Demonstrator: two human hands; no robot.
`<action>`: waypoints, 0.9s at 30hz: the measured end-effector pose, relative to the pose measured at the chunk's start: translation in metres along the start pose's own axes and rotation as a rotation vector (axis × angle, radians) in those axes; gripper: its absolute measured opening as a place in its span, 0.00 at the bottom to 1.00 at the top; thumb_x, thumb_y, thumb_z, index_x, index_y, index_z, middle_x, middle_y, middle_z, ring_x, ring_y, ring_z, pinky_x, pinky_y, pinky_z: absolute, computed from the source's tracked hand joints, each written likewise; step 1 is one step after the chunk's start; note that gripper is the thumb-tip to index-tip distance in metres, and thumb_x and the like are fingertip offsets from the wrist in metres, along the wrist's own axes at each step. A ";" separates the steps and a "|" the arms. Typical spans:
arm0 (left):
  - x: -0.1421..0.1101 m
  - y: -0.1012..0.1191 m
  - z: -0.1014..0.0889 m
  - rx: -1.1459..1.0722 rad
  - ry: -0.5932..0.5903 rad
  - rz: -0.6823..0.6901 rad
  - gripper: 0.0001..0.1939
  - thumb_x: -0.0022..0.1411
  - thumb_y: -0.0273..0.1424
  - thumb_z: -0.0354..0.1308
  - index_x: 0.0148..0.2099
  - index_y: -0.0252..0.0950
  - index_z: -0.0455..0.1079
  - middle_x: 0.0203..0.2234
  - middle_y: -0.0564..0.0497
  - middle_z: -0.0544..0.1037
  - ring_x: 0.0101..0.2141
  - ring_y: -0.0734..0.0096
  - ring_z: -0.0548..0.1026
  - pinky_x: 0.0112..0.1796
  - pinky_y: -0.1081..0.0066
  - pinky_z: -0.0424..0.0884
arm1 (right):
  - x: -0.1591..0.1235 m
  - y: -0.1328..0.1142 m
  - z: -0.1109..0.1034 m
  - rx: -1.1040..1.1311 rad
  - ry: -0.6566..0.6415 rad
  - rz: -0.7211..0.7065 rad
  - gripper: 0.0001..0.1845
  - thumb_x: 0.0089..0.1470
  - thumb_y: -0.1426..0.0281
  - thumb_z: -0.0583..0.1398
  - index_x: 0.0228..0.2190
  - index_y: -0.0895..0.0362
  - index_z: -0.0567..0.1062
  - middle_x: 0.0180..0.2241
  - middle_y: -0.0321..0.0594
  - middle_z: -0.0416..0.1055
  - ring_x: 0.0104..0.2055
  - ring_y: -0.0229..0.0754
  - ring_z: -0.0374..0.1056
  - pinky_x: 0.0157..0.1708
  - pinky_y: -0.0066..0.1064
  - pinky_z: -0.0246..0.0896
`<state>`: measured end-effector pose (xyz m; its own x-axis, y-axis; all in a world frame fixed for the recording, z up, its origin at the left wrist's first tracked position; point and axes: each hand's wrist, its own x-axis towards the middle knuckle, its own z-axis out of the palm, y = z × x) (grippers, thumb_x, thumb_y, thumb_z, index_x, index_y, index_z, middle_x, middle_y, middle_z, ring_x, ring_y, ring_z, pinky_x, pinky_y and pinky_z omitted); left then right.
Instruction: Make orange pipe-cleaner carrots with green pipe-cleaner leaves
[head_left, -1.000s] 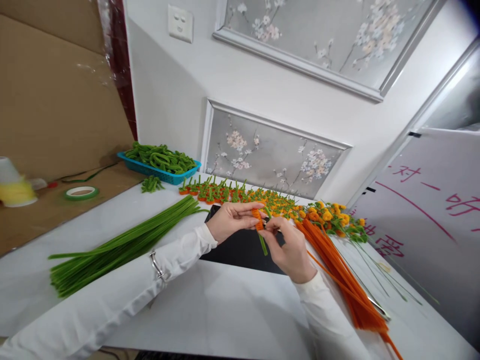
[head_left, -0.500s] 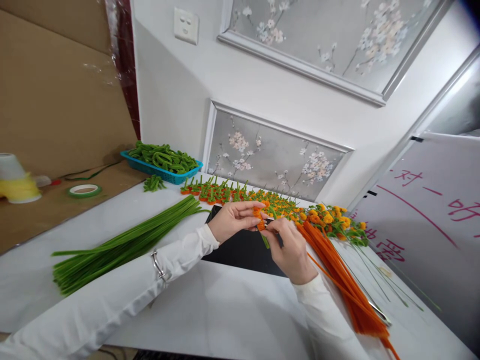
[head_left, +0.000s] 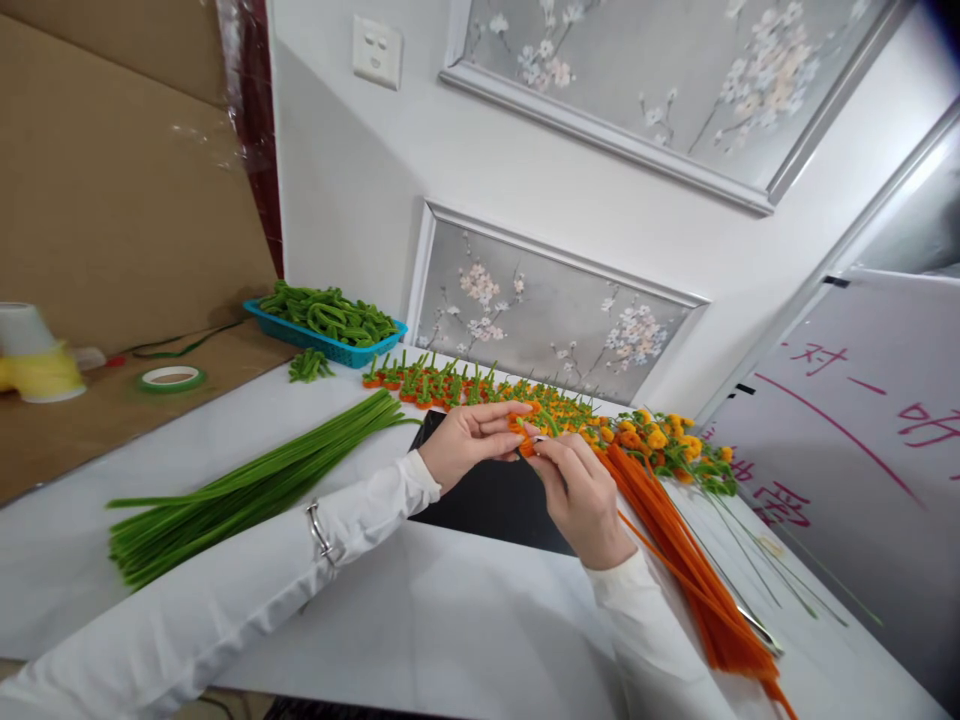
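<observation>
- Left grip (head_left: 466, 441) and right grip (head_left: 583, 492) both pinched a small, curled, fuzzy orange piece (head_left: 528, 448).
- It was held above the flat black board (head_left: 491, 507) on the white marbled bench (head_left: 450, 610).

1. Head: from the wearer's head, forward and steeply down over the table (head_left: 450, 620).
2. Near: left hand (head_left: 466, 442), right hand (head_left: 586, 500).
3. Beyond: wall (head_left: 330, 170) towards 12 o'clock, board (head_left: 847, 410) at 3.

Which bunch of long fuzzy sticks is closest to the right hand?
The orange bunch, which lies right beside the right hand. The other long bunch, the green bunch, is farther away, beyond the left sleeve.
</observation>
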<state>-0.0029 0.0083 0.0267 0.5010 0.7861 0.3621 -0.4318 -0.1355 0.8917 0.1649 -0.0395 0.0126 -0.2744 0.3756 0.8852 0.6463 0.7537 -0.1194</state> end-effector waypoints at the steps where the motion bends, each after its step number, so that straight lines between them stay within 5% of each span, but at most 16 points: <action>1: 0.000 -0.001 0.000 -0.029 0.010 -0.009 0.22 0.49 0.27 0.66 0.49 0.35 0.72 0.35 0.47 0.80 0.33 0.71 0.77 0.35 0.73 0.72 | 0.000 0.000 0.000 0.002 0.009 -0.005 0.08 0.57 0.76 0.54 0.37 0.55 0.71 0.31 0.42 0.70 0.34 0.41 0.66 0.35 0.35 0.66; 13: 0.000 0.001 0.000 -0.198 0.057 -0.076 0.22 0.48 0.25 0.66 0.48 0.37 0.72 0.36 0.48 0.80 0.35 0.73 0.77 0.37 0.76 0.71 | -0.001 0.003 -0.002 0.009 0.045 -0.005 0.13 0.56 0.79 0.54 0.40 0.55 0.73 0.33 0.43 0.67 0.35 0.41 0.65 0.34 0.34 0.65; 27: 0.000 0.000 0.001 -0.039 -0.004 -0.080 0.24 0.52 0.29 0.64 0.52 0.36 0.69 0.39 0.47 0.79 0.34 0.73 0.76 0.37 0.73 0.72 | 0.002 0.000 -0.001 0.041 0.054 0.070 0.09 0.57 0.77 0.55 0.37 0.56 0.73 0.35 0.43 0.70 0.37 0.39 0.67 0.38 0.34 0.66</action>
<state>-0.0020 0.0072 0.0265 0.5380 0.7911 0.2910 -0.4194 -0.0483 0.9065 0.1650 -0.0390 0.0148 -0.1895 0.3993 0.8970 0.6322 0.7486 -0.1996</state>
